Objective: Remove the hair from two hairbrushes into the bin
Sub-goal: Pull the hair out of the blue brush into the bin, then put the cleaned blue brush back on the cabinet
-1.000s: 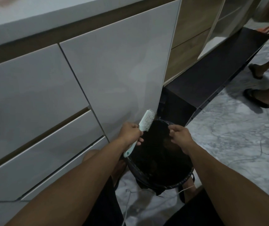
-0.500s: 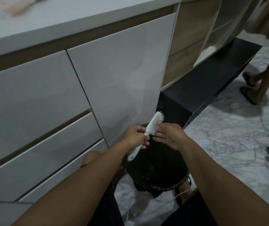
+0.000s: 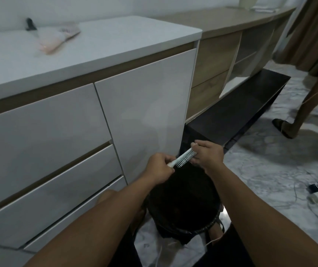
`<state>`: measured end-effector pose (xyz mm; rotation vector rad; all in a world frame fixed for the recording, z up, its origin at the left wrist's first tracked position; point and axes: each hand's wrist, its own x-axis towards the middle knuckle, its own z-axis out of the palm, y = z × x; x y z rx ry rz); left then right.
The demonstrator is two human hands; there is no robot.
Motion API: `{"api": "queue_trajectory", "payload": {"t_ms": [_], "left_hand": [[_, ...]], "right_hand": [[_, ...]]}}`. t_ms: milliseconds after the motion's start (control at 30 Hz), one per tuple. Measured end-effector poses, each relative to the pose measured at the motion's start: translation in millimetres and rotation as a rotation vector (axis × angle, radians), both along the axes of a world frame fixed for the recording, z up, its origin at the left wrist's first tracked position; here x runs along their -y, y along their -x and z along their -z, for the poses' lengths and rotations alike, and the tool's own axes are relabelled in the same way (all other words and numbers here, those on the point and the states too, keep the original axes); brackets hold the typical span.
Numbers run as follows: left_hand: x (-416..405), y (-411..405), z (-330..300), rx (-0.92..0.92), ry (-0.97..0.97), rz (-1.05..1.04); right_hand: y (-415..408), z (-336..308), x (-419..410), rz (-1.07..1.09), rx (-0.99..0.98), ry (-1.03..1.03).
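Over the black bin (image 3: 183, 205) on the marble floor, my left hand (image 3: 159, 168) grips the handle of the pale hairbrush (image 3: 185, 158), bristles down, while my right hand (image 3: 207, 155) pinches its far end. A pink hairbrush (image 3: 58, 40) lies near the worktop's (image 3: 115, 41) back edge, blurred.

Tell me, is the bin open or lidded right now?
Open: the black bin shows no lid, its dark mouth facing up below the white brush. Contents too dark to tell.
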<state>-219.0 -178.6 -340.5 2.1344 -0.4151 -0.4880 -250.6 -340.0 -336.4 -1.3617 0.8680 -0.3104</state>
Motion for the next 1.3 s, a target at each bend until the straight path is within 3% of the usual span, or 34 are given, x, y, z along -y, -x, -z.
{"api": "queue_trajectory", "payload": {"t_ms": [167, 300, 500, 633, 833, 1033, 1300], "left_hand": [[-0.5, 4.3, -21.4, 0.129, -0.056, 0.018], [-5.5, 3.1, -43.1, 0.210, -0.050, 0.000], [-11.4, -6.1, -87.8, 0.278, -0.034, -0.030], [-17.2, -16.8, -121.9, 0.387, -0.062, -0.075], [-24.8, -21.2, -159.2, 0.645, -0.111, -0.157], [-28.8, -15.4, -170.0, 0.636, -0.126, -0.236], [-32.2, -10.7, -160.1, 0.756, -0.112, -0.151]], "right_hand": [[5.3, -15.4, 4.5, 0.195, -0.041, 0.192], [3.9, -26.6, 5.9, 0.189, -0.023, 0.259], [-5.1, -66.2, -3.9, -0.272, 0.153, -0.135], [-22.5, -102.1, -7.9, -0.286, 0.303, -0.261], [-43.5, -149.6, -28.7, -0.352, 0.328, -0.067], [-36.7, -160.6, -39.9, -0.434, 0.181, 0.139], [-32.6, -161.3, -36.7, -0.237, 0.207, 0.297]]}}
